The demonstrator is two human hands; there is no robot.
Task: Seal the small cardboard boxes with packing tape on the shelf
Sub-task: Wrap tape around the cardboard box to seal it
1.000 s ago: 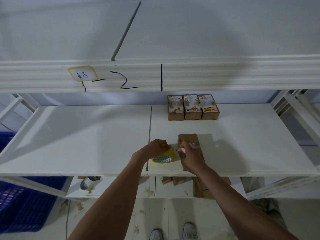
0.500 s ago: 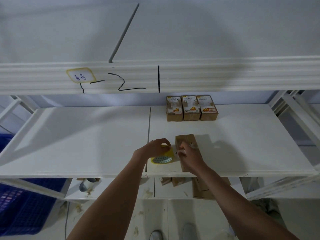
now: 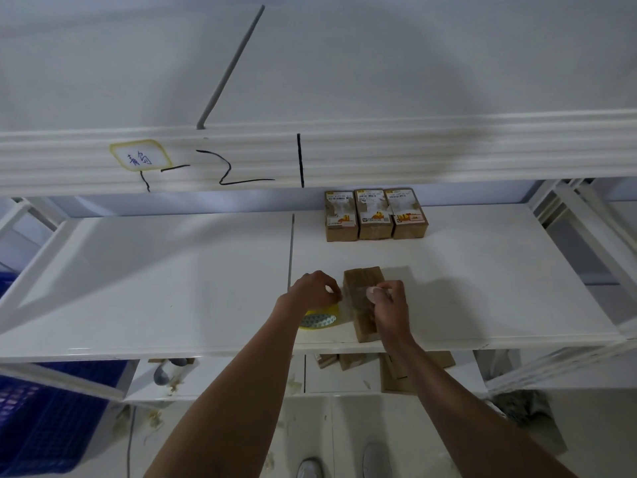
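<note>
Near the shelf's (image 3: 138,270) front edge, the right hand (image 3: 389,307) pinches tape onto the cardboard box (image 3: 362,291) while the left hand (image 3: 313,291) grips the tape roll (image 3: 319,319); keep the strip taut, centred along the seam.

White shelf (image 3: 172,288): 3 labelled boxes (image 3: 375,215) at back, plain box (image 3: 362,298) + tape roll (image 3: 319,319) near front.

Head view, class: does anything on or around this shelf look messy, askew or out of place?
Mostly tidy: three labelled boxes stand in a neat row at the back of the shelf. The oddities lie lower down: pale scraps litter the floor, and loose cardboard pieces lie jumbled on the lower shelf.
</note>
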